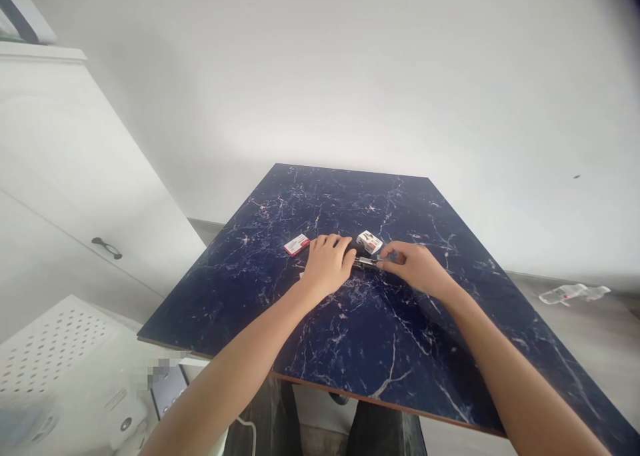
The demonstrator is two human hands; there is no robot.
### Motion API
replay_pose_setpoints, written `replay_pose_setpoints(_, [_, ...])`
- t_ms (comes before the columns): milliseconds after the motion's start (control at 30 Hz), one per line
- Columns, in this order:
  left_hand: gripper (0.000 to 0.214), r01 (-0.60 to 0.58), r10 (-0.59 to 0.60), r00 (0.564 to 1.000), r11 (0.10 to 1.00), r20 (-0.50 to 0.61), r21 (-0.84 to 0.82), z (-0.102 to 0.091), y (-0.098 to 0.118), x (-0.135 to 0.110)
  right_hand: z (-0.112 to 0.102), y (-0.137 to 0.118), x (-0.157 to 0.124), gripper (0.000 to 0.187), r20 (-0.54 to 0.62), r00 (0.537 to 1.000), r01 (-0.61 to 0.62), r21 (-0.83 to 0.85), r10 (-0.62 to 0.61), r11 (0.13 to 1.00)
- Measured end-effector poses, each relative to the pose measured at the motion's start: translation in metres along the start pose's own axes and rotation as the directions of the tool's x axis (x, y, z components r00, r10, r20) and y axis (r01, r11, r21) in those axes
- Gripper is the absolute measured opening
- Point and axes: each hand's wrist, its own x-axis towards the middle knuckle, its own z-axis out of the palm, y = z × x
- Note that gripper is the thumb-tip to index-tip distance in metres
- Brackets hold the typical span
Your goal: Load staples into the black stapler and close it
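Observation:
A black stapler (366, 262) with a pale metal strip along it lies on the blue marbled table, partly hidden by my hands. My left hand (327, 261) is wrapped over its left part, thumb against it. Thumb and index finger of my right hand (411, 265) close on its right end; what exactly sits between the fingertips is too small to make out. Just behind the stapler stands a small white box (370, 242) with dark and red print. A flat red-and-white box (297, 245) lies left of my left hand.
The blue table (345, 349) ends close to my legs. On the left are a white cabinet (100, 176) and a white perforated surface (55, 343). Clear plastic packaging (573, 294) lies on the right, beyond the table edge. A pale wall rises behind.

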Motion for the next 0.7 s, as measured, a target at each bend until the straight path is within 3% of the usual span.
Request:
replay_pose_setpoints(400, [0.037, -0.075, 0.080, 0.994, 0.995, 0.077, -0.067, -0.001, -0.017, 0.001, 0.023, -0.003, 0.003, 0.022, -0.097, 0.994, 0.048, 0.008, -0.047, 0.999])
replay_pose_setpoints(700, [0.039, -0.096, 0.104, 0.990, 0.992, 0.096, -0.083, -0.004, -0.019, 0.002, 0.039, -0.001, 0.006, 0.033, -0.113, 0.988, -0.081, 0.193, 0.104, 0.978])
